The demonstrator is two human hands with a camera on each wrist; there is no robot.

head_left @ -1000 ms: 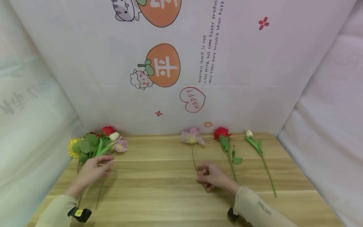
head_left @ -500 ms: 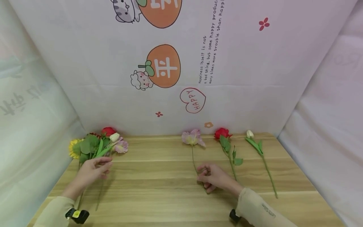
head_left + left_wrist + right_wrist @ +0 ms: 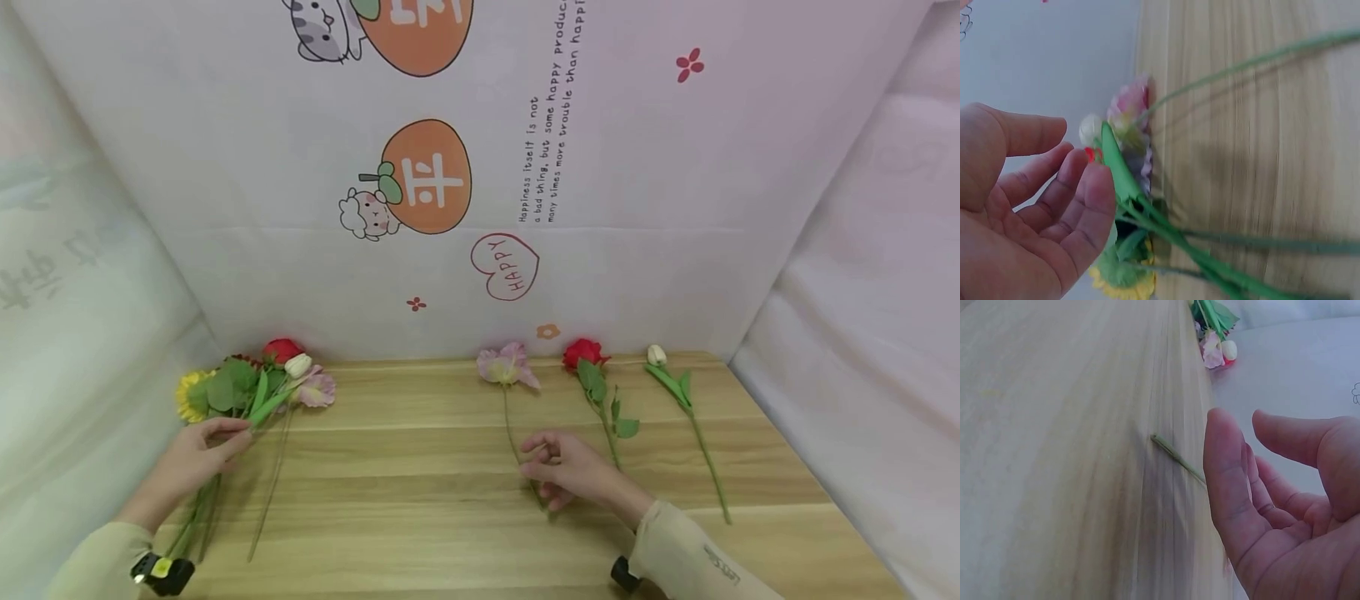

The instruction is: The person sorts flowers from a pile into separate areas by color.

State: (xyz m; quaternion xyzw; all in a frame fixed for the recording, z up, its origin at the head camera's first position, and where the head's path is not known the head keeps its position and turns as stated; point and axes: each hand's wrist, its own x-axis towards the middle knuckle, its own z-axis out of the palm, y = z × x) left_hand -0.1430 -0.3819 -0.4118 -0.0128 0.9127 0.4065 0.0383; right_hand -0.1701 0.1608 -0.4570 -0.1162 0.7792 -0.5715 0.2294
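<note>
Over the near part of the wood-grained desk [image 3: 390,533], two cream sleeves [image 3: 686,552] are extended, with a small black wrist camera [image 3: 163,575] worn at each. Farther in, nothing is clasped by the left hand [image 3: 201,450]: its grip is left slack, thumb and fingers parted, close to the green leaf [image 3: 268,407] of the bunched white tulip [image 3: 297,366]; whether the leaf is touched cannot be told. The right hand [image 3: 566,471] is likewise held with a relaxed, unclosed grip beside the lower stem [image 3: 511,425] of the lone lilac flower [image 3: 507,365], apparently kept low because the stem is thin and laid flat; contact cannot be told there either. Stems are pointed toward the person, presumably so that they are met first and the petals are spared.

Beyond the hands, the lone red rose [image 3: 583,353] and the lone white tulip [image 3: 656,355] are spaced well apart, likely to avoid tangling. At far left, the sunflower [image 3: 193,396], the bunched red rose [image 3: 282,350] and the bunched lilac flower [image 3: 317,389] are gathered with the bunched tulip. Everything is backed by white printed cloth [image 3: 615,167].
</note>
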